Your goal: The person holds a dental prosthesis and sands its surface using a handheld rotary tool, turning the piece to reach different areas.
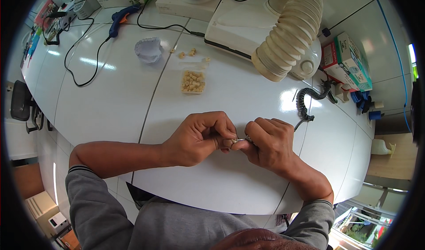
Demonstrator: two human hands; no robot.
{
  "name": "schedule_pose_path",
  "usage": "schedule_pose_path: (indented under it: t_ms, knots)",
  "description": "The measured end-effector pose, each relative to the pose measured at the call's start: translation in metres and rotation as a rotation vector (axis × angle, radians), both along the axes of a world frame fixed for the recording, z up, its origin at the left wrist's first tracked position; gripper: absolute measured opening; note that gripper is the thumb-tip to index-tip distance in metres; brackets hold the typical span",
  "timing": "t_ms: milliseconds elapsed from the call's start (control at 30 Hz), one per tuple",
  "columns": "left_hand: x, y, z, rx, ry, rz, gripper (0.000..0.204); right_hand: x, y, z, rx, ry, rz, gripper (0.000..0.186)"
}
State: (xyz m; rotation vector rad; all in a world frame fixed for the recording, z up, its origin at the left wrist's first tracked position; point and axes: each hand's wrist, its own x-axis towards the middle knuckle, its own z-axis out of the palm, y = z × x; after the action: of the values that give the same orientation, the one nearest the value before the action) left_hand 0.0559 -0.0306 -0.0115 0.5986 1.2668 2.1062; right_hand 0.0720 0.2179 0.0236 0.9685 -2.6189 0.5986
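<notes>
My left hand (199,137) pinches a small cream-coloured tooth-like piece (228,142) between thumb and fingers, low over the white table (115,99). My right hand (268,141) grips a thin metal tool (242,140) whose tip touches that piece. A coiled black cord (304,100) trails from the right hand toward the back right. Beyond the hands, a small clear tray (193,81) holds several similar cream pieces, with a few loose ones (188,53) farther back.
A white dental cast (148,50) sits at the back left of centre. A ribbed suction hose (287,33) hangs over a white machine (239,24). A blue glue gun (119,19) with black cable lies at the back left. Boxes (347,62) stand on the right.
</notes>
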Motion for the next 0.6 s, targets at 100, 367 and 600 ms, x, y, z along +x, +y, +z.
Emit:
schedule_pose_path:
  t_ms: [100, 367, 600]
  knots:
    - [0.0, -0.0001, 0.0005, -0.007, 0.001, 0.001, 0.03, 0.0002, 0.0004, 0.0002, 0.002, 0.001, 0.002, 0.054]
    - [-0.0003, 0.0003, 0.0021, -0.016, 0.01, -0.001, 0.028, 0.0003, 0.0001, -0.0017, 0.014, 0.007, -0.002, 0.055]
    - [-0.0011, 0.0009, 0.003, 0.001, 0.018, 0.006, 0.027, 0.0013, -0.0024, -0.0015, -0.001, 0.049, -0.021, 0.055]
